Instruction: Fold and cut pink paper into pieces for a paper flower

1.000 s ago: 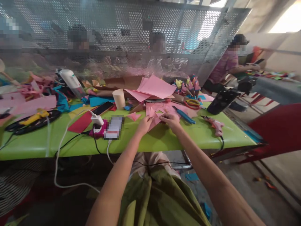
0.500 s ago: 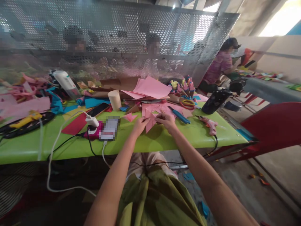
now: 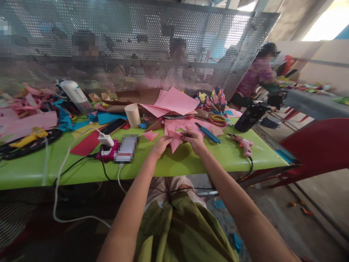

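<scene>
Between my two hands is a folded piece of pink paper, its pointed end hanging toward me above the green table. The fingers of my left hand pinch its left side. My right hand grips the right corner between thumb and fingers. Just left of my left hand lies a small folded pink paper piece. Beyond my hands are loose pink sheets on the table. A blue cutter knife rests right beside my right hand.
A pink glue gun with a black cord lies at right, near a black bottle. To the left are a charging phone, a magenta power adapter and cables. Stacked pink paper and a cardboard tube stand behind.
The pink paper has tilted slightly between my hands, and its upper fold now lies flatter across the top. Both hands keep their hold in nearly the same place.
</scene>
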Demonstrator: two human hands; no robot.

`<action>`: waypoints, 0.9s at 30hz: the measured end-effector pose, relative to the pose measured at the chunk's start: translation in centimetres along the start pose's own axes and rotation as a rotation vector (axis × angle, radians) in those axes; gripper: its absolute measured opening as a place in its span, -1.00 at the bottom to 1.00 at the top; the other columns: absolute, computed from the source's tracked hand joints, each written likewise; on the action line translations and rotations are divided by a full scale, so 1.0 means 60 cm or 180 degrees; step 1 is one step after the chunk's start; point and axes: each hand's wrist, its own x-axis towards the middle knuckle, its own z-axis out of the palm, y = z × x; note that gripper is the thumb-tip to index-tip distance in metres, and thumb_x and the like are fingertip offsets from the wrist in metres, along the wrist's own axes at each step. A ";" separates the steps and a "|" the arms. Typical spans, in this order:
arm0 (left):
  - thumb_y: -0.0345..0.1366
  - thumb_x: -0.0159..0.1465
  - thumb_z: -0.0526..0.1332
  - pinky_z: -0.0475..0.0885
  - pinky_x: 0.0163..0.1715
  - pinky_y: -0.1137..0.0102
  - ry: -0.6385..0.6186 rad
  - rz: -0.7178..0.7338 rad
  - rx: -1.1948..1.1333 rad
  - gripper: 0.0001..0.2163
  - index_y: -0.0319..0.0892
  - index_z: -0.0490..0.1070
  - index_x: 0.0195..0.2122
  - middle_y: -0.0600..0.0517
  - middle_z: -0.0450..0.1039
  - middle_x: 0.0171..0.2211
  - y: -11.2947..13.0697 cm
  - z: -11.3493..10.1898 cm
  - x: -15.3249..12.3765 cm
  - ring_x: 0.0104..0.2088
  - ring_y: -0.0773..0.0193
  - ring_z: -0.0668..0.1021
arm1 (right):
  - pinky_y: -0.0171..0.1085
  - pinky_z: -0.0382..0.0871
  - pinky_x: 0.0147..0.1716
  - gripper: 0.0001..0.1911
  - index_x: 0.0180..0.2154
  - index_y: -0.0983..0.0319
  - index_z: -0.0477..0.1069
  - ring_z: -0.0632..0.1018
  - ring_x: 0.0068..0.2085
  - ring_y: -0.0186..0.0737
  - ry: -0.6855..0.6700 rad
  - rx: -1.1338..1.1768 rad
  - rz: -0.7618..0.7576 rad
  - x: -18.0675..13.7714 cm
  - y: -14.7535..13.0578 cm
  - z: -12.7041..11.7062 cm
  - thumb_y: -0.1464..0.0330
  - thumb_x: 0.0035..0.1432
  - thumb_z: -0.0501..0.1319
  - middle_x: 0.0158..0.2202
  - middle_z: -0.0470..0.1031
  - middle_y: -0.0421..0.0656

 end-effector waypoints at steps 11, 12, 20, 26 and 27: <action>-0.14 0.22 0.20 0.39 -0.11 0.29 0.0189 0.0369 0.0597 -0.80 -0.16 0.42 -0.42 0.03 0.51 -0.38 -0.002 -0.004 0.003 -0.26 0.18 0.53 | -0.29 0.42 -0.48 -0.54 -0.34 0.21 0.59 0.48 -0.54 -0.33 -0.0081 0.0047 0.0127 -0.001 0.000 0.000 0.02 -0.21 0.47 -0.53 0.52 -0.23; -0.16 0.23 0.19 0.39 -0.10 0.29 0.0203 0.0401 0.0657 -0.81 -0.15 0.42 -0.42 0.03 0.51 -0.37 -0.002 -0.003 0.003 -0.25 0.18 0.52 | -0.30 0.42 -0.49 -0.53 -0.35 0.22 0.59 0.48 -0.55 -0.34 -0.0077 0.0043 0.0136 -0.001 0.000 0.000 0.01 -0.22 0.47 -0.54 0.51 -0.23; -0.16 0.26 0.17 0.37 -0.24 0.32 0.0266 0.0505 0.1145 -0.79 -0.13 0.36 -0.47 0.06 0.40 -0.49 0.006 0.004 -0.004 -0.35 0.19 0.46 | -0.31 0.42 -0.54 -0.52 -0.39 0.21 0.58 0.47 -0.58 -0.33 -0.0172 -0.0027 0.0200 -0.001 -0.001 0.002 0.03 -0.32 0.52 -0.58 0.52 -0.24; -0.18 0.24 0.19 0.38 -0.20 0.31 0.0262 0.0508 0.1026 -0.82 -0.14 0.42 -0.44 0.05 0.45 -0.46 0.008 0.001 -0.004 -0.31 0.17 0.49 | -0.29 0.42 -0.51 -0.50 -0.36 0.21 0.56 0.51 -0.55 -0.29 -0.0245 -0.0153 0.0222 -0.003 -0.001 0.004 0.00 -0.27 0.50 -0.55 0.55 -0.20; -0.18 0.24 0.19 0.38 -0.22 0.32 0.0331 0.0433 0.0966 -0.82 -0.14 0.41 -0.45 0.05 0.46 -0.46 0.008 0.001 -0.004 -0.32 0.17 0.50 | -0.29 0.42 -0.50 -0.49 -0.37 0.21 0.56 0.51 -0.55 -0.29 -0.0218 -0.0152 0.0207 -0.003 -0.002 0.005 -0.03 -0.25 0.48 -0.55 0.55 -0.20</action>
